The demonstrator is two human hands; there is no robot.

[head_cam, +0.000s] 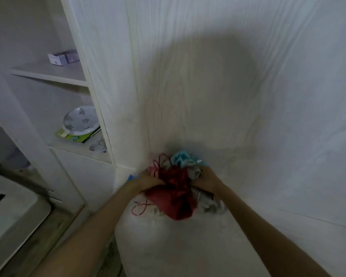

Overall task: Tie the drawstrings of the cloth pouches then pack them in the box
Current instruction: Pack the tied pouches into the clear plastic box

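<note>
2 hands gather a soft bundle of cloth pouches at 6 o'clock: the left hand (148,179) and right hand (207,179) each curl into the crumpled fabric. 1 dark red pouch (175,196) sits in front, 1 teal pouch (181,159) at 12, 1 grey pouch (208,203) at 3; blur hides others.

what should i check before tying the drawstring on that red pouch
1. Both hands on the pouches: ok, left hand and right hand grip the bundle.
2. Red pouch on top and reachable: ok.
3. Red drawstring free: ok, loops stick up.
4. Red pouch separated from the teal pouch: not ok, bunched together.
5. Box in view for packing: not ok.
6. Sharp view: not ok, blurred.
</note>
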